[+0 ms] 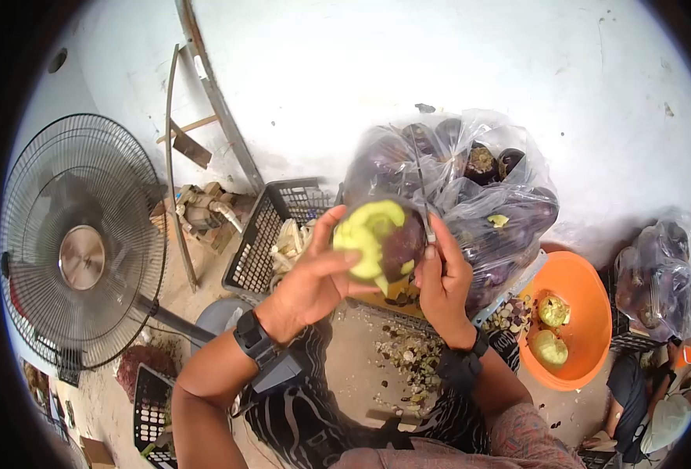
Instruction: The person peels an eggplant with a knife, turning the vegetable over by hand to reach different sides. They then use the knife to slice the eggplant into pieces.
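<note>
A round purple eggplant (399, 248), partly peeled to pale green flesh on its left side, is held up in front of me. My left hand (308, 275) is closed around its left side, thumb across the peeled flesh. My right hand (447, 288) grips a knife (420, 176) at the eggplant's right edge, with the long thin blade pointing up and away. The knife's handle is mostly hidden by my fingers. A strip of peel (382, 285) hangs at the eggplant's lower edge.
Behind my hands, a clear plastic bag (482, 207) holds several eggplants. An orange basin (592, 289) with two peeled ones (553, 310) stands right. Peel scraps (408, 363) litter the floor between my legs. Left are a fan (84, 242) and black crate (244, 258). Another person (670, 418) sits lower right.
</note>
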A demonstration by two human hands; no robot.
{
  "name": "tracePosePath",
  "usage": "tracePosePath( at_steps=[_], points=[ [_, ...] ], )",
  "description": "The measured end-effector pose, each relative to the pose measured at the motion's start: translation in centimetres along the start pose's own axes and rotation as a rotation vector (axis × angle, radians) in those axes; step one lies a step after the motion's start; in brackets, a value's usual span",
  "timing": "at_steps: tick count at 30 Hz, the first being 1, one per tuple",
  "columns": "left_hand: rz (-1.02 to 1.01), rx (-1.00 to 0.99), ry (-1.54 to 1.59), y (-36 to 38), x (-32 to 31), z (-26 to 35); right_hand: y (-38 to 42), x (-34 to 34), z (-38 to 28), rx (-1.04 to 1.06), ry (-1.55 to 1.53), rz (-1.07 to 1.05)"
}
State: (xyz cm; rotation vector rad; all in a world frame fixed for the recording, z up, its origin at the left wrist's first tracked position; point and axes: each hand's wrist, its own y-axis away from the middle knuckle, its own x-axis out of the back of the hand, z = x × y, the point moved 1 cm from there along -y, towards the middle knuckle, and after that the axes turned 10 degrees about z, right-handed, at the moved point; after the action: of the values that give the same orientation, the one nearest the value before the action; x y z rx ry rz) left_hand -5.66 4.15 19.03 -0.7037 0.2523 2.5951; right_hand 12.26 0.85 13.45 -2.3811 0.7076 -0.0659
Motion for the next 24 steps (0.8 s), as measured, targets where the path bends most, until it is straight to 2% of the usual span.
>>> tracePosePath(
  at_steps=[3,6,8,11,13,15,17,19,21,24],
  points=[
    [-0.152,0.186,0.032,-2.0,1.0,-1.9,-0.1,0.7,2.0,0.011,0.046,0.026],
    [-0.156,0.204,0.107,-3.4,1.3,-3.9,-0.3,1.8,3.5,-0.048,0.066,-0.004],
    [-0.094,0.307,0.111,-4.2,0.8,-4.1,-0.8,2.6,4.1,-0.098,0.118,-0.068],
    [-0.120,0.326,0.107,-5.5,-0.7,-4.1,-1.5,3.6,4.8,-0.088,0.173,0.003],
    [-0.139,0.291,0.077,-6.0,-1.3,-4.9,-1.6,4.3,4.4,-0.033,0.199,0.026],
    [-0.079,0.137,0.139,-5.8,-1.8,-5.7,-1.5,4.6,3.9,0.027,0.215,0.046],
    [-0.019,0.113,0.102,-5.2,-2.0,-5.6,-0.8,4.6,2.9,0.356,0.221,0.002],
    [0.089,0.126,0.155,-4.8,-1.4,-5.6,0.2,4.7,2.3,0.404,0.190,-0.029],
    [0.097,0.137,0.133,-4.0,-1.2,-5.1,1.5,4.6,2.3,0.474,0.218,-0.106],
    [0.051,0.069,0.121,-2.6,-1.2,-4.8,2.6,4.8,1.4,0.444,0.205,-0.131]
  ],
)
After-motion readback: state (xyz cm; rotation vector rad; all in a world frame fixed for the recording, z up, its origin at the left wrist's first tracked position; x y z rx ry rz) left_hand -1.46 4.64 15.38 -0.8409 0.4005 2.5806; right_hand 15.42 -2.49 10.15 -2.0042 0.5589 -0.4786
